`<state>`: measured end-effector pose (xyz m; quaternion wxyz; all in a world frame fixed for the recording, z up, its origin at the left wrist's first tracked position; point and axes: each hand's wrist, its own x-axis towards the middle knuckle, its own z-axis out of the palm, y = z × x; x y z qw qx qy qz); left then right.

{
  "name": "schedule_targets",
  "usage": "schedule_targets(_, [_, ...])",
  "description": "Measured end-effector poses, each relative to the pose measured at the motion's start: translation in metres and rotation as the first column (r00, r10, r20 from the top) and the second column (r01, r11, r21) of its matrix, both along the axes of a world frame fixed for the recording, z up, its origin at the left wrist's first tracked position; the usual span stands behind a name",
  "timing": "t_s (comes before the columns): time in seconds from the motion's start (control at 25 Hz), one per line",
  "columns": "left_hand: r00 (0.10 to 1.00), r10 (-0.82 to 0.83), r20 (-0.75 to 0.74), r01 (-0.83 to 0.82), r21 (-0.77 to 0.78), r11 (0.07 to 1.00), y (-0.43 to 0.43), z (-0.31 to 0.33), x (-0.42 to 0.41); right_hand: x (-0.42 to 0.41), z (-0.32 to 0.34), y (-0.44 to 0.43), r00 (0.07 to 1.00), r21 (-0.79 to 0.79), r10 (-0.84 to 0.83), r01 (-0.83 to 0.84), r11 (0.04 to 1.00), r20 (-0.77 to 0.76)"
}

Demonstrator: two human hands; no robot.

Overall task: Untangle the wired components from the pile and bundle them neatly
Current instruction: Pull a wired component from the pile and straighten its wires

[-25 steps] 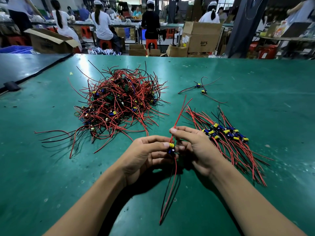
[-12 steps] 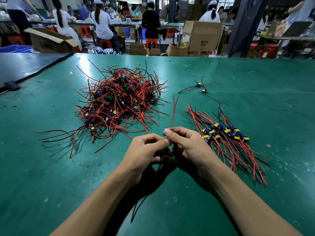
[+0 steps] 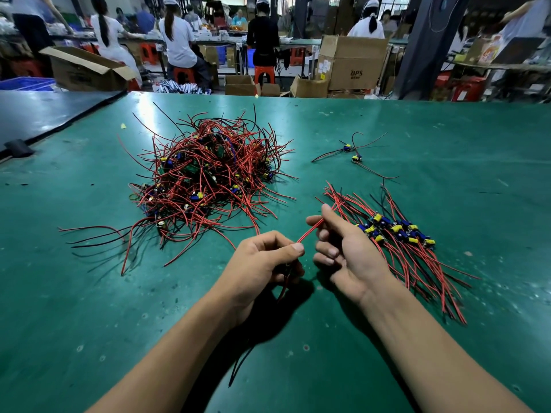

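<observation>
green table [image 3: 447, 138] with tangled pile [image 3: 208, 174] and bundle [image 3: 399, 234]; fingers [image 3: 298, 248] of left hand [image 3: 259, 263] and right hand [image 3: 351, 251] pinch one red wire [image 3: 310, 232].

Tangled wire pile [image 3: 208, 177] fills the upper left of the green table [image 3: 447, 129]; a sorted wire bundle [image 3: 417, 257] crowds the right. A bare strip of tabletop runs between them, crossed at lower centre by a red wire [image 3: 310, 232] held between left hand [image 3: 262, 260] and right hand [image 3: 351, 251].

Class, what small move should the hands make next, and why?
Probably draw the right hand along the red wire to straighten it: the left hand grips it, it runs slack between both, and the bundle lies just right.
</observation>
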<state>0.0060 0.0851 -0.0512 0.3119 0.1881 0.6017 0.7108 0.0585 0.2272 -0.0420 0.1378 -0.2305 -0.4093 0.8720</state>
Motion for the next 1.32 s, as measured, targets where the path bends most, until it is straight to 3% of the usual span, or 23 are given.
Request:
schedule_targets(0.08, [1.0,-0.016,0.001,0.016,0.012,1.0,-0.001,0.0,0.0,0.002,0.003,0.003,0.998,-0.182,0.057,-0.062,0.981,-0.032])
schedule_targets(0.16, [1.0,-0.02,0.011,0.02,0.02,1.0,-0.002,0.0,-0.002,0.002,0.004,0.003,0.993,-0.25,0.091,-0.108,0.962,-0.079])
schedule_targets(0.24, [1.0,-0.004,0.031,0.003,0.024,1.0,-0.003,-0.002,-0.004,0.001,0.003,0.001,0.992,-0.14,0.087,-0.099,0.985,-0.089])
schedule_targets(0.4, [0.998,0.02,0.064,-0.023,0.047,0.999,-0.002,-0.006,-0.007,0.004,-0.007,-0.011,0.991,0.29,0.132,-0.118,0.95,-0.029])
schedule_targets(0.52, [1.0,0.009,0.02,-0.01,0.054,0.998,-0.001,-0.008,-0.006,0.004,-0.017,-0.018,0.979,0.33,0.205,-0.195,0.924,0.007])
schedule_targets(0.76, [1.0,-0.005,0.023,0.005,0.016,1.0,0.0,-0.006,-0.007,-0.001,-0.017,0.001,0.998,0.394,-0.068,0.068,0.917,-0.014])
schedule_targets(1.0, [1.0,-0.028,-0.004,0.028,-0.017,0.999,0.0,-0.006,-0.006,-0.002,-0.014,0.011,0.939,0.388,-0.324,0.342,0.856,-0.113])
schedule_targets(1.08, [0.999,-0.041,-0.007,0.041,-0.026,0.999,-0.001,-0.006,-0.006,-0.002,-0.012,0.012,0.944,0.296,-0.321,0.329,0.897,-0.076])
schedule_targets(1.2, [0.997,-0.077,-0.015,0.077,-0.033,0.996,-0.002,-0.006,-0.005,0.001,-0.003,0.018,0.978,-0.112,-0.21,0.211,0.971,0.021])
schedule_targets(1.32, [0.996,-0.088,-0.014,0.087,-0.044,0.995,-0.002,-0.005,-0.004,0.006,0.004,0.024,0.998,-0.442,-0.057,0.044,0.896,-0.016])
